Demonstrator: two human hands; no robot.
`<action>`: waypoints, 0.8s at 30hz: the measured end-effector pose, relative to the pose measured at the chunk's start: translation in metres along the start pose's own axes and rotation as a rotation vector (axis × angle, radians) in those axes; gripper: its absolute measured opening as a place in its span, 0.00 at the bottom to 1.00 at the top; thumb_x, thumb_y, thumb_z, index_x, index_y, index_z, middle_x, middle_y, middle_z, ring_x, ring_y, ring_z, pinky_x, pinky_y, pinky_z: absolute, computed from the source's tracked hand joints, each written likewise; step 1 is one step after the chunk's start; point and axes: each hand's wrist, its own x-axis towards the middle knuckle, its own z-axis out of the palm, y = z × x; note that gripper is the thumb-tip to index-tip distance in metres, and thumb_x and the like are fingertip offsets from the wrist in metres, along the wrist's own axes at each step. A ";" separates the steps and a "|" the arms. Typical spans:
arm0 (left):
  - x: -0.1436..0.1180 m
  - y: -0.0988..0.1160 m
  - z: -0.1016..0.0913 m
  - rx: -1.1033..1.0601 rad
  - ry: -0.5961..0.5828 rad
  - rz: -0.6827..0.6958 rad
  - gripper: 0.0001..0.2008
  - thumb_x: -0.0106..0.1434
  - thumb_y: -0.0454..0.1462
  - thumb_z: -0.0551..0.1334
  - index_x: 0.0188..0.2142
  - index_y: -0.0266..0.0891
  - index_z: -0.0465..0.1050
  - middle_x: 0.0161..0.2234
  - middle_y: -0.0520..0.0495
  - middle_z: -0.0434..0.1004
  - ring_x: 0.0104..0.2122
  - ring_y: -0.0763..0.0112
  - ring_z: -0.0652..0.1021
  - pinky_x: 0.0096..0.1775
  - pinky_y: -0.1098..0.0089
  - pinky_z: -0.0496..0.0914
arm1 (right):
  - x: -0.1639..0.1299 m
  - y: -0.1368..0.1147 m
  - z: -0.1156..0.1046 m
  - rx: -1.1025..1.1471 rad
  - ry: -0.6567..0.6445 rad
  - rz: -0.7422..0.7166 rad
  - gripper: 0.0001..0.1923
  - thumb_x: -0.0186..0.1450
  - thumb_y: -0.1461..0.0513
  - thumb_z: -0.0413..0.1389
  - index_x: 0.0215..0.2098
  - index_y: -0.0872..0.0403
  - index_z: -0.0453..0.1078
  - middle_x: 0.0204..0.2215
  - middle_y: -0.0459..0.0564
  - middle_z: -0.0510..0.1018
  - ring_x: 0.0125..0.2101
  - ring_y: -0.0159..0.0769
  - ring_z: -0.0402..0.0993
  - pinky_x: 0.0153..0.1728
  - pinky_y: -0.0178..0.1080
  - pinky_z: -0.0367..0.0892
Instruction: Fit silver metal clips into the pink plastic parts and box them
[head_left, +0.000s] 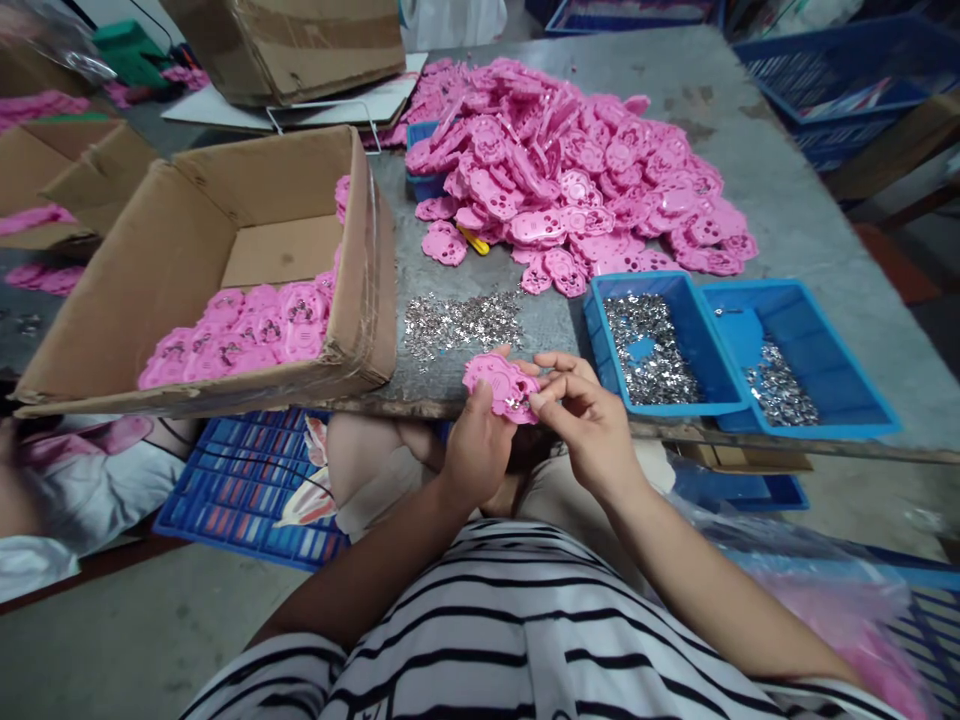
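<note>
Head view — no legible writing; hands [480, 440] [589, 420] hold pink part [501, 385].

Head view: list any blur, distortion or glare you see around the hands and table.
Head view: wide-angle bend curves the table edges and stretches the box; the hands, left and right, and the pink part are fairly sharp; corners smear; soft even light, faint shadows; metal bits in the tray glint.

Only 1 camera, worn on the person's head, looks forward and down, close above both hands at the near edge of the table [787, 215]
</note>
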 end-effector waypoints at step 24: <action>0.001 -0.001 -0.001 0.070 0.011 0.002 0.17 0.64 0.42 0.56 0.51 0.41 0.68 0.38 0.47 0.77 0.46 0.63 0.77 0.51 0.62 0.69 | -0.002 0.002 -0.001 -0.266 0.047 -0.151 0.06 0.59 0.59 0.58 0.29 0.51 0.65 0.47 0.55 0.69 0.51 0.43 0.66 0.49 0.47 0.64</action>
